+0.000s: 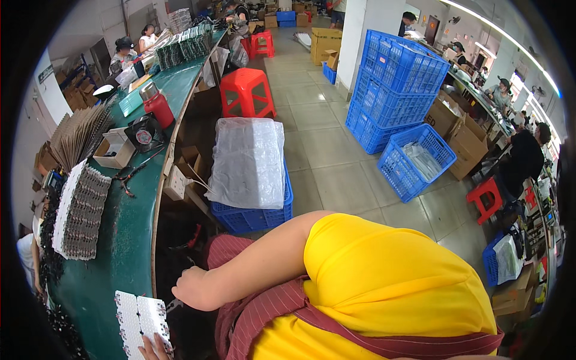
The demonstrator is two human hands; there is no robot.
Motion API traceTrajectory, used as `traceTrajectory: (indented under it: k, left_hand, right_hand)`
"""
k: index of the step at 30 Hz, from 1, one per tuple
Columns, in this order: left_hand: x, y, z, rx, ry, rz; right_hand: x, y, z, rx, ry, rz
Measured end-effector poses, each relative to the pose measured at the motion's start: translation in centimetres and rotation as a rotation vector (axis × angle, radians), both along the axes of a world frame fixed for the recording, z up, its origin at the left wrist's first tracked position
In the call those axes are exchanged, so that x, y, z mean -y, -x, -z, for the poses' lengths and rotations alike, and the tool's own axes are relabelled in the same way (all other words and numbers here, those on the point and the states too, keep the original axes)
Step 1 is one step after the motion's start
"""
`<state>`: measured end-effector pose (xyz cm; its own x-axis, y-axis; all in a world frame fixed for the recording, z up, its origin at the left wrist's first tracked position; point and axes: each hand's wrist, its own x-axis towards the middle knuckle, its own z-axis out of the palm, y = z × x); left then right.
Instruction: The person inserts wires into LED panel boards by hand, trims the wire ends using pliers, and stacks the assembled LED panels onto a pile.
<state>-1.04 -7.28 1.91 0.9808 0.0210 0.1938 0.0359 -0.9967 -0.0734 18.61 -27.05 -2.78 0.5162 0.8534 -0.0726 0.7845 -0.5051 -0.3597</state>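
At the near end of the green table, a white panel (143, 321) with dark specks along its edges and a dark line down the middle overhangs the table edge. My left hand (155, 349) rests on its near part with fingers spread; the rest of that hand is cut off by the lower rim. My right hand (198, 289) is closed in a fist just right of the panel, past the table edge. A small metallic bit (174, 305) shows below that fist, but what it belongs to is hidden. A stack of similar white panels (81, 210) stands farther along the table.
On the green table (129, 240) are a white box (115, 149), a small black fan (146, 133), a red flask (157, 105) and dark-handled pliers (127, 180). A plastic-covered blue crate (255, 219) and a red stool (247, 93) stand beside it. Stacked blue crates (390, 90) stand across the aisle.
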Motion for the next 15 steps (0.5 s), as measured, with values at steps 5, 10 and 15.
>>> traceTrajectory:
  k: [5, 10, 15]
  left_hand:
    - [-0.2, 0.2, -0.1, -0.025, 0.042, -0.008]
    - [-1.0, 0.4, 1.0, -0.043, 0.032, -0.041]
    - [-1.6, 0.7, 0.6, -0.057, 0.046, -0.059]
  right_hand:
    - [-1.4, 0.0, -0.2, -0.073, 0.093, 0.02]
    - [-4.3, -0.2, 3.1, -0.058, 0.044, 0.044]
    - [-0.7, -1.1, 7.0, 0.036, 0.094, -0.024]
